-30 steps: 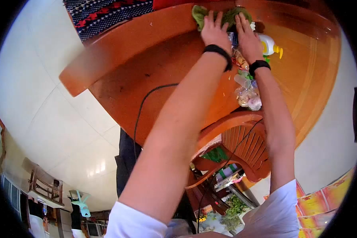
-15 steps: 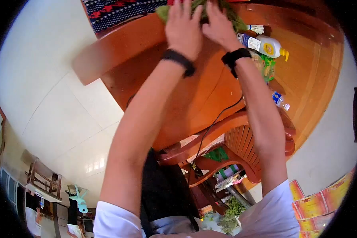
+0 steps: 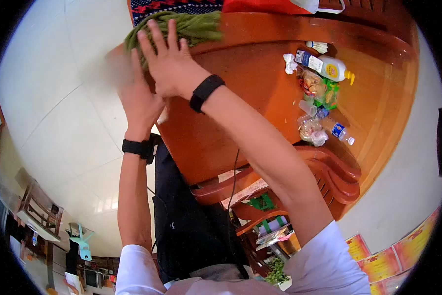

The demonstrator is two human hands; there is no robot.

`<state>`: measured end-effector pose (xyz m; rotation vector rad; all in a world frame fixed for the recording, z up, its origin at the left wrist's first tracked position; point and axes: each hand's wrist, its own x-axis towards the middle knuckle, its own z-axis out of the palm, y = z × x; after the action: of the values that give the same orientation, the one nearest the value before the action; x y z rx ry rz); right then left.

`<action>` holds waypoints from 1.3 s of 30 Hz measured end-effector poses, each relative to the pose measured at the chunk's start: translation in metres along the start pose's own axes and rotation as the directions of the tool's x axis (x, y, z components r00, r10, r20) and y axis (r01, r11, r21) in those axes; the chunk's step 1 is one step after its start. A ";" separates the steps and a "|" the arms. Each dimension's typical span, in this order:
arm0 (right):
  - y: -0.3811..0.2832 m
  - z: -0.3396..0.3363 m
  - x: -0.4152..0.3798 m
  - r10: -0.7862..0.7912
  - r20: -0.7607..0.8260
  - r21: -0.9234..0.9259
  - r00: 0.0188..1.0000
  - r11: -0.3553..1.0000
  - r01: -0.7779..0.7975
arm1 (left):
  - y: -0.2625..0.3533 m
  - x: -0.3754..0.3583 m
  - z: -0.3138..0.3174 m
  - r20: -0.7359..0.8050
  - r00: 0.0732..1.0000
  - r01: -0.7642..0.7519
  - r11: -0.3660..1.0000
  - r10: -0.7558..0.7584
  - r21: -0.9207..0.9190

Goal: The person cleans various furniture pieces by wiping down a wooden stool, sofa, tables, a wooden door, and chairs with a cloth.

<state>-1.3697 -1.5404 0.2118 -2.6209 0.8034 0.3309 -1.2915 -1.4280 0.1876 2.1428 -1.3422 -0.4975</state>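
Observation:
A crumpled green cloth (image 3: 201, 27) lies along the far left edge of the reddish-brown wooden tabletop (image 3: 231, 98). My right hand (image 3: 174, 64) rests on it with the fingers spread, palm down. Beside it, at the table's left edge, is my left hand (image 3: 140, 101); its fingers point away from me and look stretched out, though motion blurs them. Part of the cloth lies under the fingers, so whether the left hand touches it is hard to see. Both wrists wear black bands.
On the right lie a pump bottle (image 3: 333, 69), a shuttlecock (image 3: 318, 47), snack bags (image 3: 313, 83), a clear cup (image 3: 307, 107) and a water bottle (image 3: 342, 133). A red bag (image 3: 260, 6) sits at the back. A wooden chair (image 3: 324, 167) stands near the front edge.
Both hands have moved left along the far edge, and the green cloth has shifted left with them. The red bag and more of the items on the right now show.

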 end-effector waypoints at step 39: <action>0.251 0.009 -0.177 0.544 -0.524 0.043 0.656 0.786 -0.617 | 0.141 0.092 0.140 0.269 0.774 -0.631 0.726 0.573 0.272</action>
<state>-1.6592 -1.6420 0.1901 -2.5184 1.8893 -0.1870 -1.4306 -1.5962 0.1665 1.7660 -2.2546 -0.1715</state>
